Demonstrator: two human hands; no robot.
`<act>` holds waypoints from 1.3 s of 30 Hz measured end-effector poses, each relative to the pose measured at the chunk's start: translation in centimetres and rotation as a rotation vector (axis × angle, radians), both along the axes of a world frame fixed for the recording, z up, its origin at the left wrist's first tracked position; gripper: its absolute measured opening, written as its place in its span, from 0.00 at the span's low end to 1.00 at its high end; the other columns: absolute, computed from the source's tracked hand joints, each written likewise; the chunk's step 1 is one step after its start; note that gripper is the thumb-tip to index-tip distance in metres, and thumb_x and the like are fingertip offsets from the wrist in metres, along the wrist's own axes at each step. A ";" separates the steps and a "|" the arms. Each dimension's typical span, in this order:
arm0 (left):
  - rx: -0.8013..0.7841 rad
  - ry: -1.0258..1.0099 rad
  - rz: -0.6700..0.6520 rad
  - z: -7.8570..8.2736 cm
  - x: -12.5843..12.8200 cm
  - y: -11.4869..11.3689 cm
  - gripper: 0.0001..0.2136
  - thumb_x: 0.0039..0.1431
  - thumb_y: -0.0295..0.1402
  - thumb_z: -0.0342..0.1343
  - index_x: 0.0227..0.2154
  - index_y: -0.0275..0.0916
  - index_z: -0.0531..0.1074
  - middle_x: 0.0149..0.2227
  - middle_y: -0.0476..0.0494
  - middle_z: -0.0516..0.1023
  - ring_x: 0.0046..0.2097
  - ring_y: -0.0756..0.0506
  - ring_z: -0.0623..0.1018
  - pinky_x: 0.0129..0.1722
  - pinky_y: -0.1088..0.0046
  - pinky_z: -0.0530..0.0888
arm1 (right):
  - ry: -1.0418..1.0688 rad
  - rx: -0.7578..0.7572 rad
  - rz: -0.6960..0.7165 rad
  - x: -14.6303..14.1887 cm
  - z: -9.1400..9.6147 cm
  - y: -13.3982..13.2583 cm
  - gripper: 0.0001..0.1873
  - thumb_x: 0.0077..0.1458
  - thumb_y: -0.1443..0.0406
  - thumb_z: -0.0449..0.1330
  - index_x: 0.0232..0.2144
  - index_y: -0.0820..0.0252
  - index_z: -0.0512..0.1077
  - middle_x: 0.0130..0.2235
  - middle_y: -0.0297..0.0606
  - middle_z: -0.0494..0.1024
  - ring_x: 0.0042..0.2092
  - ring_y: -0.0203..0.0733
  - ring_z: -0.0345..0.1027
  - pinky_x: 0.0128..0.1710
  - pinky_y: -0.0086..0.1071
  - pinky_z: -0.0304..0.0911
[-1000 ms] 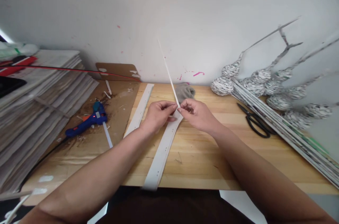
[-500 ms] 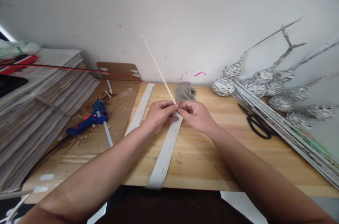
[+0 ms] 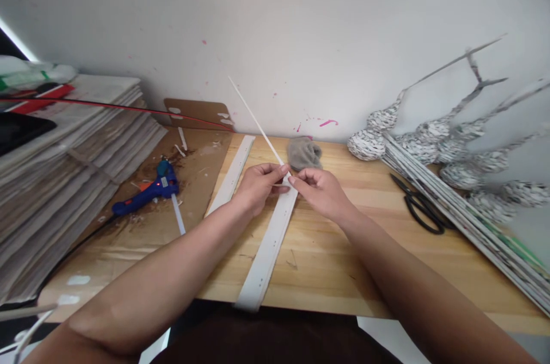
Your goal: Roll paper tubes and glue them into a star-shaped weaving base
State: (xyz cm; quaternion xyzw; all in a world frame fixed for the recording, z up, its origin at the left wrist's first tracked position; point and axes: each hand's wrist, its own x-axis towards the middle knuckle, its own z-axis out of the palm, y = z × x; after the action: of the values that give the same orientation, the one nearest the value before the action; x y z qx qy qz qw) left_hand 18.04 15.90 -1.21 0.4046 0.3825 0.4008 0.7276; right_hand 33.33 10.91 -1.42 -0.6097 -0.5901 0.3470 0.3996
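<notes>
A thin white paper stick (image 3: pixel 256 121) slants up and away to the left. At its lower end my left hand (image 3: pixel 260 187) is closed, with thumb and forefinger pinching it. Close beside it, my right hand (image 3: pixel 320 191) is also closed, its thumb and fingers pinching at the stick's base, where stick and strip meet. From under the fingertips a long white paper strip (image 3: pixel 270 255) with small dark marks runs toward me, over the table's front edge. Another white strip (image 3: pixel 232 175) lies to the left. My fingers hide the exact join.
Left, a blue glue gun (image 3: pixel 150 192) rests on brown cardboard (image 3: pixel 141 249) beside a tall paper stack (image 3: pixel 86 169). Behind my hands is a crumpled grey cloth (image 3: pixel 304 153). Right lie black scissors (image 3: pixel 419 206), a bundle of paper sticks (image 3: pixel 464 220) and several woven paper gourds (image 3: pixel 367 144).
The stick leans further left, and its tip is lower. My fingertips have parted slightly at its base. The whole view has shifted a little.
</notes>
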 end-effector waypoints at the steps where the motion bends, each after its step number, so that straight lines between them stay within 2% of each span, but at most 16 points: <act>1: -0.002 -0.002 0.006 0.0 0.0 0.0 0.17 0.37 0.41 0.71 0.25 0.32 0.76 0.26 0.47 0.76 0.29 0.52 0.75 0.29 0.76 0.77 | 0.005 0.004 -0.001 0.0 -0.1 0.0 0.17 0.54 0.51 0.58 0.27 0.59 0.71 0.25 0.33 0.73 0.26 0.36 0.64 0.26 0.30 0.58; 8: 0.077 0.011 -0.082 0.2 -0.2 0.0 0.14 0.40 0.37 0.70 0.28 0.32 0.79 0.32 0.44 0.79 0.33 0.51 0.77 0.35 0.76 0.76 | 0.046 0.048 0.000 -0.2 0.6 -0.2 0.14 0.55 0.55 0.58 0.27 0.59 0.69 0.25 0.31 0.72 0.25 0.34 0.61 0.25 0.28 0.57; 12: 0.088 0.009 -0.084 0.1 -0.2 0.1 0.14 0.38 0.36 0.71 0.27 0.32 0.79 0.30 0.44 0.80 0.33 0.51 0.77 0.38 0.75 0.76 | 0.012 0.087 -0.051 -0.3 0.7 -0.3 0.12 0.54 0.56 0.60 0.27 0.59 0.70 0.26 0.33 0.74 0.26 0.35 0.64 0.26 0.29 0.58; 17: 0.074 0.028 -0.040 0.1 -0.1 0.1 0.15 0.36 0.36 0.71 0.25 0.31 0.78 0.29 0.45 0.79 0.31 0.51 0.77 0.35 0.76 0.76 | 0.034 0.196 -0.149 -0.7 0.4 -0.3 0.10 0.51 0.59 0.63 0.31 0.60 0.73 0.29 0.36 0.77 0.29 0.37 0.69 0.28 0.30 0.63; 22: 0.038 0.036 -0.022 0.0 0.0 0.1 0.14 0.37 0.37 0.71 0.25 0.32 0.78 0.28 0.44 0.79 0.30 0.51 0.76 0.31 0.76 0.77 | 0.061 0.266 -0.156 -1.3 -0.2 -0.3 0.11 0.52 0.61 0.63 0.37 0.60 0.76 0.30 0.38 0.79 0.28 0.37 0.70 0.28 0.30 0.66; 27: 0.031 0.026 0.006 0.0 -0.1 0.2 0.13 0.38 0.36 0.70 0.25 0.32 0.78 0.27 0.44 0.77 0.29 0.51 0.75 0.29 0.75 0.78 | 0.037 0.357 -0.190 -1.6 -0.6 -0.5 0.09 0.53 0.63 0.62 0.37 0.59 0.78 0.36 0.39 0.81 0.31 0.38 0.72 0.31 0.32 0.68; 32: 0.023 0.034 0.024 0.3 0.0 0.0 0.11 0.41 0.34 0.68 0.25 0.31 0.78 0.27 0.44 0.76 0.28 0.52 0.74 0.29 0.75 0.78 | -0.048 0.448 -0.180 -1.7 -0.8 -0.6 0.10 0.54 0.65 0.62 0.39 0.58 0.79 0.37 0.39 0.81 0.33 0.38 0.73 0.32 0.31 0.68; 39: 0.028 0.043 0.024 0.6 -0.1 -0.1 0.09 0.45 0.33 0.65 0.26 0.32 0.78 0.25 0.46 0.75 0.27 0.52 0.73 0.28 0.74 0.78 | -0.227 0.533 -0.129 -1.5 -0.7 -0.6 0.13 0.56 0.66 0.59 0.43 0.57 0.78 0.36 0.38 0.79 0.28 0.34 0.69 0.30 0.31 0.67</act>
State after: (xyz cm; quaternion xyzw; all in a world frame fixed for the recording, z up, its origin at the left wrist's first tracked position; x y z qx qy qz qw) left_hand 17.93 15.84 -0.56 0.4187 0.3973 0.4058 0.7087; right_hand 31.81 10.29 -2.16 -0.5545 -0.6614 0.0833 0.4981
